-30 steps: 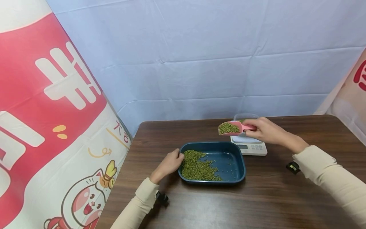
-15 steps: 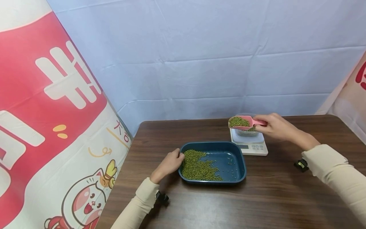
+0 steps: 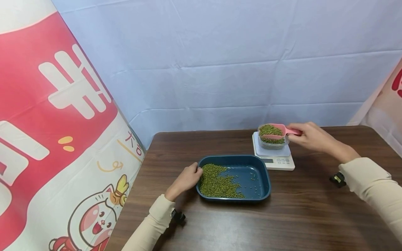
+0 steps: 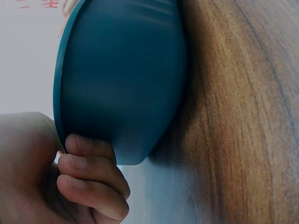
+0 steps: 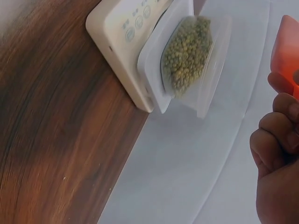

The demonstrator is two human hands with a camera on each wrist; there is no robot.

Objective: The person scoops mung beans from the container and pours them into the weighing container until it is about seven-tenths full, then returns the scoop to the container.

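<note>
My right hand [image 3: 309, 137] grips the handle of a pink scoop [image 3: 282, 129] loaded with green mung beans. The scoop hovers above a clear plastic container [image 5: 217, 65], and that container also has mung beans [image 5: 187, 53] in it. Beneath it is a white kitchen scale [image 3: 282, 164]. With curled fingers my left hand [image 3: 186, 179] holds the left rim of a dark blue tray [image 3: 233, 199]; the left wrist view shows the thumb side and fingertips at the tray wall [image 4: 121, 84]. Mung beans [image 3: 216, 183] heap on the tray's left side, with a few scattered on the right.
The brown wooden table [image 3: 301, 216] carries everything, its back edge close behind the scale. A pale cloth backdrop [image 3: 220, 87] hangs behind the table. At the left hangs a printed red and white banner [image 3: 56, 115].
My right hand has carried the loaded scoop right and slightly back, from beside the scale to over the clear container. My left hand and the tray have stayed in place.
</note>
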